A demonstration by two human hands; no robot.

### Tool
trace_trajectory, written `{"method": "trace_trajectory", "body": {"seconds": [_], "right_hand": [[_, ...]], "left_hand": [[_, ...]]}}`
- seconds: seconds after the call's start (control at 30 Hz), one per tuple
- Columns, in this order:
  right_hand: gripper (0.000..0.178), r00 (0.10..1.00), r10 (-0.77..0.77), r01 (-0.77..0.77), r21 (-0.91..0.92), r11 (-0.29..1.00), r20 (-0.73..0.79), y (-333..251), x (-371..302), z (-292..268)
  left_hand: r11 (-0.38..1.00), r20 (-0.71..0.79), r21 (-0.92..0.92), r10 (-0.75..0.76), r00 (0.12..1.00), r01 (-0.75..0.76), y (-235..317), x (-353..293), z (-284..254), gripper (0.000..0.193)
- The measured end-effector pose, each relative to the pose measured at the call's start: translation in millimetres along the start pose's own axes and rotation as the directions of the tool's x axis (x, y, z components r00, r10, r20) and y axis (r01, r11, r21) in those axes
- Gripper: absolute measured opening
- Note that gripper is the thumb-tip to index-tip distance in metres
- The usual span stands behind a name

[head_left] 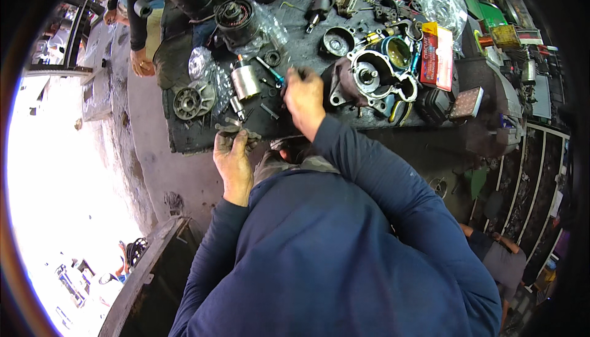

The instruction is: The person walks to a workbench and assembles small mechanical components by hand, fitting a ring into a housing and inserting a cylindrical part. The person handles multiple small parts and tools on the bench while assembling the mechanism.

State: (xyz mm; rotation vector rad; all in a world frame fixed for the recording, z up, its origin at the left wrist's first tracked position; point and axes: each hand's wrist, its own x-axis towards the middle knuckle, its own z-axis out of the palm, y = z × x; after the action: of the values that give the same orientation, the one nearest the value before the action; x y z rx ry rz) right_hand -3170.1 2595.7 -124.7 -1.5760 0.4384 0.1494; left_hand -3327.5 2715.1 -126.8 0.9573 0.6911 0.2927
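My left hand [233, 164] is closed at the bench's near edge, thumb and fingers pinching a small grey metal lever-like part [249, 133]. Right of it, my right hand [304, 94] hovers over the bench with its fingers curled together; what they grip, if anything, is hidden. Just left of that hand lies a blue-handled tool [271, 71]. A silver cylinder [246, 82], which looks like a solenoid, stands beyond my left hand, and a coil spring [269, 111] lies between both hands. To the right of my right hand sits an open cast metal housing [369, 79].
A round finned end cover [193, 100] lies at the bench's left. Behind are a copper-wound motor part [235, 17] on plastic wrap and a round metal cover [338, 42]. A red and yellow box [436, 57] stands right. Another person's hand [141, 62] hangs at the far left.
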Motion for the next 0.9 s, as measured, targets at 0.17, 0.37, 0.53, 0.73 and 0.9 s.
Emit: {"method": "trace_trajectory", "body": {"seconds": [0.17, 0.37, 0.53, 0.73, 0.9], "right_hand": [[0.021, 0.952, -0.298, 0.257, -0.335, 0.906, -0.076, -3.8, 44.7, 13.6], [0.029, 0.965, -0.252, 0.210, -0.368, 0.906, -0.070, -3.7, 47.4, 6.9], [0.025, 0.711, -0.428, 0.653, -0.299, 0.696, 0.558, 2.1, -13.1, -31.8], [0.018, 0.480, -0.075, 0.743, -0.359, 0.565, 0.874, 17.2, -47.2, -81.6], [0.017, 0.562, -0.043, 0.780, -0.512, 0.359, 0.826, 6.8, -42.7, -91.2]], "left_hand": [[0.999, -0.037, -0.046, 0.008, 0.999, -0.010, 2.8, -3.0, -17.5, 0.022], [0.995, -0.159, -0.098, -0.006, 0.987, -0.010, 4.4, -6.5, -38.7, 0.029], [0.998, -0.187, -0.052, 0.016, 0.982, -0.026, 1.0, -11.7, -49.0, 0.032], [0.996, -0.166, -0.085, -0.030, 0.986, 0.016, -1.1, -15.6, -53.0, 0.032], [0.999, -0.131, -0.033, -0.035, 0.991, 0.031, -5.3, -25.4, -50.1, 0.031]]}}
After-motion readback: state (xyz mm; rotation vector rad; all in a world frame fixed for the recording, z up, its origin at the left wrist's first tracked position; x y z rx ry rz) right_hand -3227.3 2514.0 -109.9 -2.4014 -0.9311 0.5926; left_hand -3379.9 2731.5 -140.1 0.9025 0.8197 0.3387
